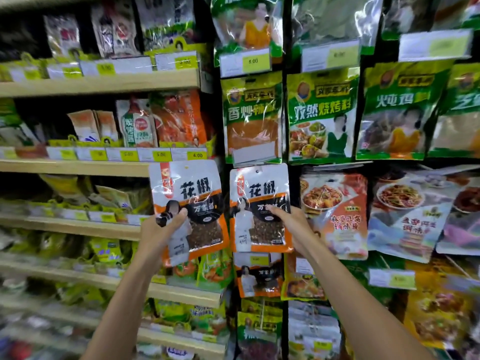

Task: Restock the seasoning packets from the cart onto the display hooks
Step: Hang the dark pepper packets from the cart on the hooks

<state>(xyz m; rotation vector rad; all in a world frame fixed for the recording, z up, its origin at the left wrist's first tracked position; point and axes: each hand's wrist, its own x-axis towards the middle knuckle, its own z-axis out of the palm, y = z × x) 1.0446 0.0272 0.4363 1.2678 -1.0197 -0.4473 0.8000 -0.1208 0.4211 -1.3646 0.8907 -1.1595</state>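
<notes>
Seen from the head camera, the person stands close to a shop wall with both bare arms reaching up. The left hand [159, 229] grips a white-and-orange plastic packet of peppercorns [191, 203] by its lower left corner, with the thumb laid across the front and the fingers curled behind. The packet tilts slightly and is held in the air in front of the right end of the pale wooden shelves [78, 167], whose front edges carry yellow price tags [196, 155].

The right hand [294, 227] holds a second white-and-orange packet [255, 201] at its right edge, thumb on the front and fingers behind. This one is upright against the black hook display [287, 27], in the column directly under a green packet of red powder [252, 118]. Whether its top hole sits on a hook I cannot tell. Just below it hangs another packet of the same kind [257, 278]. Just beside it, to the right, is a red-and-white sauce packet [335, 216].
</notes>
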